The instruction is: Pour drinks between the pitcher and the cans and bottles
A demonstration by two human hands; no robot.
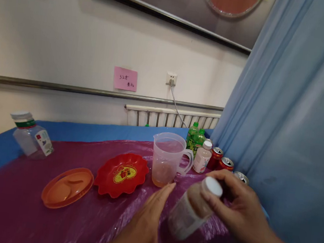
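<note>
A clear plastic bottle (187,215) with a white cap and a pale label stands tilted at the front right, somewhat blurred. My right hand (236,209) grips it at the cap, thumb on the near side and fingers behind. To the left of the bottle is my left hand (149,222), its thumb and fingers spread apart, holding nothing. Just beyond the left fingertips stands a translucent measuring jug (166,159) with a little amber liquid at the bottom, its handle turned right.
Left of the jug lie a red scalloped plate (105,173) and an orange dish (55,193). A clear jar (29,140) stands far left. Green bottles (192,137), a small white-capped bottle (202,158) and red cans (216,155) line the back right, beside a blue curtain (293,114).
</note>
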